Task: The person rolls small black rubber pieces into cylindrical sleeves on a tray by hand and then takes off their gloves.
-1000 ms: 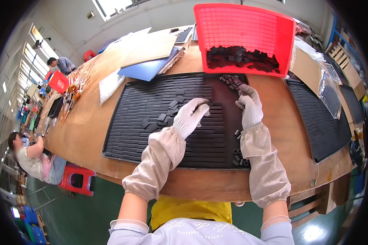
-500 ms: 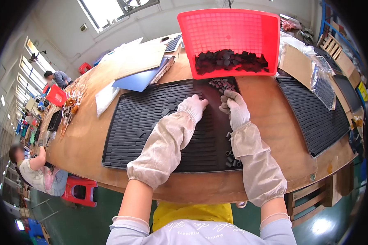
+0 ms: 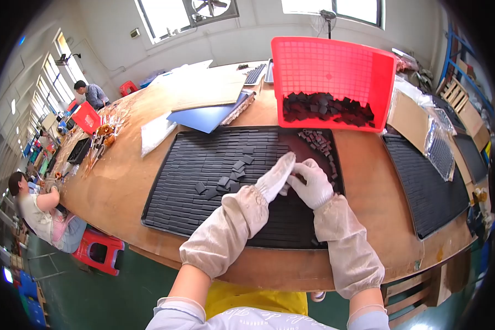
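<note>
Both my hands wear white gloves and meet over the right half of a black tray (image 3: 290, 144). The fingers of my left hand (image 3: 278, 177) are pressed together, close against my right hand (image 3: 312, 185), whose thumb and fingers are curled in a pinch. Whatever lies between the fingertips is hidden. Rows of narrow black strips (image 3: 190, 165) cover much of the tray. Loose flat black squares (image 3: 224, 181) lie on top of these rows. Small grey tube-like pieces (image 3: 317, 141) are scattered along the tray's right side.
A red basket (image 3: 335, 63) stands tilted behind the tray, with black squares (image 3: 324, 107) inside. To the right lies a second filled black tray (image 3: 423, 187), beside cardboard (image 3: 410, 118). A blue panel (image 3: 209, 116) is at back left. Two people sit along the table's left side.
My hands have come together over the tray; before, they were apart near its upper right. The camera view has shifted, so tray and basket appear lower. More loose squares show on the rows.
</note>
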### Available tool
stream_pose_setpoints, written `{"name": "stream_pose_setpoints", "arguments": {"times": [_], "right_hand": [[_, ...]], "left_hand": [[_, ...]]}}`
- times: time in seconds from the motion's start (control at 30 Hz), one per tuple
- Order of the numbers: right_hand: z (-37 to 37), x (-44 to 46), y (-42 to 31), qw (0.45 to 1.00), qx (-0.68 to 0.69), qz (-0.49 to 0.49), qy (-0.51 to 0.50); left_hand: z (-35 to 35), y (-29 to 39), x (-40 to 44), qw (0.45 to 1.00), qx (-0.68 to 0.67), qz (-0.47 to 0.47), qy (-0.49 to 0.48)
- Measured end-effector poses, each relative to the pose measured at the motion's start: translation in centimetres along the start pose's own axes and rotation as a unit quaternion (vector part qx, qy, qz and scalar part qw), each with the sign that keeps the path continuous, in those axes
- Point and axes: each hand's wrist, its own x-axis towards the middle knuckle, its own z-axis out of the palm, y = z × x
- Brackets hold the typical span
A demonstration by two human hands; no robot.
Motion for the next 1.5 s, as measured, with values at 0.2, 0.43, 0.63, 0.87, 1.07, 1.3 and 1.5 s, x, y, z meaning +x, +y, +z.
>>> {"name": "stream_pose_setpoints", "arguments": {"times": [0.2,0.43,0.63,0.87,1.07,1.3,1.5], "right_hand": [[0.4,0.2,0.8,0.993,0.059,-0.031,0.101],[-0.2,0.5,1.5,0.995,0.057,-0.040,0.067],[-0.5,0.5,1.4,0.992,0.121,0.026,-0.004],[-0.3,0.5,2.0,0.992,0.124,-0.002,-0.010],[-0.1,0.4,1.5,0.997,0.069,-0.036,0.010],[-0.4,0.7,2.1,0.991,0.085,0.001,0.101],[-0.5,0.5,2.4,0.990,0.133,0.009,0.038]], "left_hand": [[-0.1,1.4,-1.5,0.992,-0.069,0.020,-0.103],[1.1,1.5,-1.9,0.992,-0.027,0.105,-0.067],[0.5,0.8,-1.3,0.990,-0.051,0.127,-0.036],[0.3,0.6,-1.0,0.983,-0.157,0.077,-0.046],[0.1,0.4,-1.0,0.969,-0.229,0.051,-0.074],[0.2,1.0,-1.3,0.975,-0.176,0.009,-0.135],[0.1,1.1,-1.1,0.982,-0.134,0.029,-0.131]]}}
